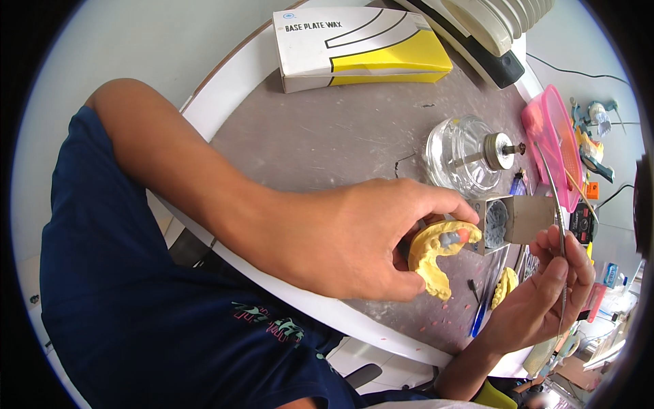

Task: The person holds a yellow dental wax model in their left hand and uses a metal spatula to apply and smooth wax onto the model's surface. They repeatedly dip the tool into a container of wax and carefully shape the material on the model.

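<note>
My left hand [334, 238] is closed around a yellow plaster dental cast [426, 255], a horseshoe-shaped arch tilted toward me. A patch of grey wax [449, 238] with a pinkish-orange bit beside it sits on the cast. Pinched between the thumb and fingers of my right hand [552, 293] is a thin metal dental instrument [563, 232], held upright, its curved tip pointing up and away. The instrument is apart from the cast. Just beyond the cast, a small open cardboard box [519, 219] holds grey wax.
A glass spirit lamp [463, 157] with a metal cap stands behind the box. Farther back lie a white and yellow carton [361, 51] and a ribbed hose [518, 17]. At right are a pink basket [555, 143], a second yellow cast [504, 286] and a blue-handled tool [481, 315].
</note>
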### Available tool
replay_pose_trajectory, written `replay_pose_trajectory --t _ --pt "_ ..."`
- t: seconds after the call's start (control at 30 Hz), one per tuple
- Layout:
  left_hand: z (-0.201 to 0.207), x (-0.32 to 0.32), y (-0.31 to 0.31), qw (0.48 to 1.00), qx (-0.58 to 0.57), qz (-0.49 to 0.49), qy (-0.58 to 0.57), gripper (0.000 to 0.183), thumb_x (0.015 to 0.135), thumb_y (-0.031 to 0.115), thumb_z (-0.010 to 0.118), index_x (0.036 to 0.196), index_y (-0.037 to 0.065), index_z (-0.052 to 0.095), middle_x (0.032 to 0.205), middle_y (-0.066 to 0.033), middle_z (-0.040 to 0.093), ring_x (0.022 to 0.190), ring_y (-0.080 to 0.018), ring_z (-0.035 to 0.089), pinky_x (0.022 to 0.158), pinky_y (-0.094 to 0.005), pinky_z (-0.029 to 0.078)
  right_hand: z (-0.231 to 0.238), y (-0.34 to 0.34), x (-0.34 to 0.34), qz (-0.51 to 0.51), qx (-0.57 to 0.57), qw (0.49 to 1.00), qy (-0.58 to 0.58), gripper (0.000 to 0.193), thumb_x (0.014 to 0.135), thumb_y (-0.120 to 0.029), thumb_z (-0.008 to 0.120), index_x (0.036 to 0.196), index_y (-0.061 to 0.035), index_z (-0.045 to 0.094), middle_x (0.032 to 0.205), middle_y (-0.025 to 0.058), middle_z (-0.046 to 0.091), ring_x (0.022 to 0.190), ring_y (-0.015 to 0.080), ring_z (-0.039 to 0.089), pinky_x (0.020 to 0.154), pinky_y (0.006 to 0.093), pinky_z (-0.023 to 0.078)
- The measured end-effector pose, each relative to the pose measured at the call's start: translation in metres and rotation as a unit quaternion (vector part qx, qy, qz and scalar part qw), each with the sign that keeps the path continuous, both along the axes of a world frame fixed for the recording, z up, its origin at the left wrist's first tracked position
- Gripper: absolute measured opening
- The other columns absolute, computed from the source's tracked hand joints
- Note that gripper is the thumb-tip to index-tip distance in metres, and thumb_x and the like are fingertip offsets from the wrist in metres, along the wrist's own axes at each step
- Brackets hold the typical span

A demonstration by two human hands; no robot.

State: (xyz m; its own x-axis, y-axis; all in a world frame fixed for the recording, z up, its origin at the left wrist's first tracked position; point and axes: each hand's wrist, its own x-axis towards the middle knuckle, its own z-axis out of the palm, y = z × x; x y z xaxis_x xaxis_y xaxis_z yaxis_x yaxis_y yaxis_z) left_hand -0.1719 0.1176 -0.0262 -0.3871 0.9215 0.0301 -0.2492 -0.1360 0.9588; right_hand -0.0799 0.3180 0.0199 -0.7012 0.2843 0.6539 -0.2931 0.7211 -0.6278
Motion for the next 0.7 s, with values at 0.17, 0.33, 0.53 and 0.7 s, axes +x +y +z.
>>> replay_pose_trajectory --t 0.17,0.33,0.53,0.7 --pt "-0.001 0.001 0.0 1.0 -0.004 0.009 -0.011 0.051 0.078 0.007 0.062 0.122 -0.008 0.042 0.08 -0.0103 0.055 0.072 -0.0141 0.053 0.066 -0.028 0.047 -0.002 0.0 -0.001 0.007 -0.004 1.0 0.003 0.025 0.091 -0.015 0.05 0.105 0.005 0.053 0.094 0.0186 0.062 0.078 0.0213 0.062 0.066 0.0295 0.051" --pt "0.002 -0.001 0.0 0.999 -0.011 -0.012 -0.051 0.053 0.077 0.009 0.064 0.122 -0.008 0.042 0.086 -0.0113 0.058 0.074 -0.0126 0.053 0.067 -0.0265 0.047 0.001 0.001 0.001 0.004 0.002 1.0 0.0 0.025 0.092 -0.014 0.049 0.108 0.0056 0.052 0.095 0.019 0.062 0.079 0.0214 0.063 0.067 0.0293 0.051" --pt "0.001 -0.001 0.003 0.995 -0.008 -0.019 -0.101 0.056 0.077 0.011 0.066 0.122 -0.009 0.04 0.095 -0.012 0.061 0.079 -0.0112 0.056 0.067 -0.0245 0.047 0.0 0.0 0.002 -0.001 -0.008 1.0 -0.006 0.025 0.092 -0.012 0.047 0.108 0.0062 0.053 0.093 0.0194 0.064 0.08 0.0213 0.063 0.068 0.0289 0.051" --pt "0.0 -0.001 0.003 0.987 -0.012 -0.046 -0.153 0.058 0.078 0.015 0.069 0.122 -0.008 0.041 0.099 -0.0103 0.062 0.083 -0.0104 0.058 0.07 -0.0224 0.048 0.004 0.005 0.011 -0.047 0.024 0.999 0.005 0.024 0.092 -0.015 0.05 0.107 0.0037 0.054 0.09 0.0182 0.064 0.076 0.0198 0.062 0.065 0.0277 0.049"
